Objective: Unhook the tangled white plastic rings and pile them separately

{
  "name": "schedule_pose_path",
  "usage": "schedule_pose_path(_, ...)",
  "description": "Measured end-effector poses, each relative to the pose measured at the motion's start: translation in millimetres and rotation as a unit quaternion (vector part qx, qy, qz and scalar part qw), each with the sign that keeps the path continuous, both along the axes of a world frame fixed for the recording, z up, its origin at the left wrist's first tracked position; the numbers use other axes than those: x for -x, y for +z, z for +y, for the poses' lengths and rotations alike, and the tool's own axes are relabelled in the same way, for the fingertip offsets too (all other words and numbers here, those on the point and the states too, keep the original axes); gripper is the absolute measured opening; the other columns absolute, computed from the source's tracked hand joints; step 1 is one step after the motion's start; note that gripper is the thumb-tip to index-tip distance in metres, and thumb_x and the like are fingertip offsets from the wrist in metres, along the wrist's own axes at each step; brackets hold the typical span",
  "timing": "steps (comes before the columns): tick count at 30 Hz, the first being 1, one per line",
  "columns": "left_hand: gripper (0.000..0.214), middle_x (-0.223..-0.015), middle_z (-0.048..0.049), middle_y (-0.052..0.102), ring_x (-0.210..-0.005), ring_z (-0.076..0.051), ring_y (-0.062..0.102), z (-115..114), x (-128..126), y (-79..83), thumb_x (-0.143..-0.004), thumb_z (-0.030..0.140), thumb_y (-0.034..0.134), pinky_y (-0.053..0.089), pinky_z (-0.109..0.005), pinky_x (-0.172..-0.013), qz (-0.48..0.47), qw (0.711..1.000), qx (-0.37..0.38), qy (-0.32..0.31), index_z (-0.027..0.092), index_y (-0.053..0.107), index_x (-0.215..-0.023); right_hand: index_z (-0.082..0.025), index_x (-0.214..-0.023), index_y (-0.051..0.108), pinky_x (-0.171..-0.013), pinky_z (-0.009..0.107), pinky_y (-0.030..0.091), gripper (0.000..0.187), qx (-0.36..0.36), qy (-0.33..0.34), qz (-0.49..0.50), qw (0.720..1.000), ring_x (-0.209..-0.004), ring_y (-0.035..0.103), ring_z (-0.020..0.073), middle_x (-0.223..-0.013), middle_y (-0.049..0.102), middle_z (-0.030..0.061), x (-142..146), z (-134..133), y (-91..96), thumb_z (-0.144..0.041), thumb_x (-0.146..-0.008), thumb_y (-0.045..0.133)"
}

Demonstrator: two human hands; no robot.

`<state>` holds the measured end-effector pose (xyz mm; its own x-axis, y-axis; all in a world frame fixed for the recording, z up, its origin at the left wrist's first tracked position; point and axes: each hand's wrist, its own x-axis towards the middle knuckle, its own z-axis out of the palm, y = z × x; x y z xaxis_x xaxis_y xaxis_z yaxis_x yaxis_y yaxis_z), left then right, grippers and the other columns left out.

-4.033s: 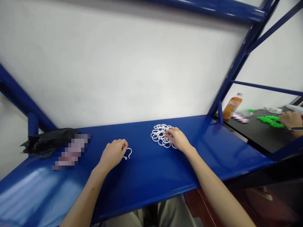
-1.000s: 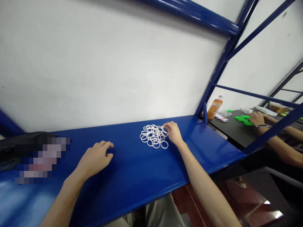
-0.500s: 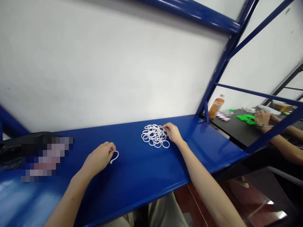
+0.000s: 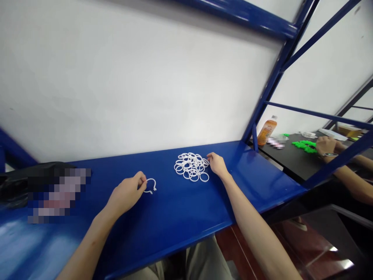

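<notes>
My left hand (image 4: pixel 128 192) pinches an opened white plastic curtain ring (image 4: pixel 155 183) between thumb and fingertips, just above the blue tabletop. The gap in this ring faces down and toward me, with small knobbed ends showing. To the right lies a cluster of similar white curtain rings (image 4: pixel 194 171), overlapping and seemingly linked together. At the cluster's right edge, my right hand (image 4: pixel 217 164) has its fingers closed at an outer ring; the exact grip is partly hidden.
A black plastic bag (image 4: pixel 17 182) lies on the left of the blue table (image 4: pixel 175 217). Blue metal framing (image 4: pixel 264 93) rises at the right. Beyond it, another person's hands (image 4: pixel 326 146) work with green pieces (image 4: pixel 304 146) on a dark table near an orange bottle (image 4: pixel 267 131).
My left hand has moved slightly right and turned the curtain ring, so its open ends now show. My right hand has shifted a little right along the cluster's edge.
</notes>
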<state>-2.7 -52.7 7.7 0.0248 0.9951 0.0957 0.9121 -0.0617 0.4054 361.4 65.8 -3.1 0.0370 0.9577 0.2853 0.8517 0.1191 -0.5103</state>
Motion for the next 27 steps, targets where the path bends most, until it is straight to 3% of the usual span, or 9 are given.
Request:
schedule_pose_path(7, 0.025, -0.067, 0.0039, 0.062, -0.064, -0.019, 0.061, -3.7, -15.5, 4.3, -0.092, 0.036, 0.042, 0.033, -0.026, -0.057, 0.008, 1.0, 0.011, -0.024, 0.029, 0.059, -0.109, -0.015, -0.112, 0.068, -0.083, 0.027, 0.048, 0.033, -0.013, -0.006, -0.008, 1.0, -0.093, 0.069, 0.0198, -0.101, 0.074, 0.0094, -0.4, -3.0, 0.3, -0.004, -0.091, 0.045)
schedule_pose_path(13, 0.027, -0.059, 0.0042, 0.057, -0.058, -0.018, 0.056, -4.8, -25.0, 1.2, -0.095, 0.042, 0.038, 0.031, -0.026, -0.058, -0.011, 1.0, -0.012, -0.019, 0.027, 0.061, -0.093, -0.012, -0.113, 0.067, -0.095, 0.04, 0.046, 0.032, -0.082, -0.003, -0.026, 0.996, -0.107, 0.06, 0.0279, -0.113, 0.067, 0.0177, 9.0, -13.7, 11.9, -0.009, -0.096, 0.041)
schedule_pose_path(16, 0.032, -0.059, 0.0039, 0.058, -0.058, -0.017, 0.056, -4.8, -29.0, 3.1, -0.095, 0.047, 0.039, 0.033, -0.026, -0.06, -0.058, 0.998, -0.02, -0.008, 0.025, 0.062, -0.09, -0.017, -0.109, 0.067, -0.094, 0.04, 0.048, 0.024, -0.156, 0.129, 0.008, 0.979, -0.101, 0.06, 0.0249, -0.107, 0.067, 0.0123, 33.9, -31.8, 17.9, -0.012, -0.095, 0.048)
schedule_pose_path(20, 0.04, -0.061, 0.004, 0.06, -0.06, -0.016, 0.058, -5.8, -36.4, 6.5, -0.093, 0.056, 0.042, 0.038, -0.026, -0.062, -0.15, 0.988, 0.008, -0.027, 0.024, 0.065, -0.088, -0.023, -0.122, 0.061, -0.087, 0.033, 0.054, 0.028, -0.123, 0.379, 0.084, 0.913, -0.09, 0.063, 0.0157, -0.121, 0.06, 0.0081, 78.1, -66.5, 16.4, -0.018, -0.095, 0.055)
schedule_pose_path(23, 0.043, -0.064, 0.0037, 0.061, -0.062, -0.016, 0.059, -6.6, -41.6, 4.9, -0.092, 0.059, 0.043, 0.04, -0.025, -0.062, -0.21, 0.974, 0.045, -0.077, 0.023, 0.066, -0.088, -0.024, -0.122, 0.061, -0.087, 0.031, 0.055, 0.025, -0.092, 0.454, 0.102, 0.88, -0.088, 0.064, 0.0134, -0.129, 0.057, 0.0083, 100.1, -85.6, 13.7, -0.028, -0.098, 0.057)
schedule_pose_path(27, 0.043, -0.061, 0.0035, 0.059, -0.06, -0.015, 0.056, -6.8, -45.0, 1.4, -0.092, 0.057, 0.045, 0.041, -0.025, -0.059, -0.233, 0.96, 0.081, -0.129, 0.022, 0.066, -0.081, -0.021, -0.108, 0.064, -0.083, 0.029, 0.054, 0.015, -0.083, 0.483, 0.133, 0.862, -0.085, 0.064, 0.0126, -0.119, 0.062, 0.0071, 106.9, -92.8, 14.2, -0.031, -0.099, 0.057)
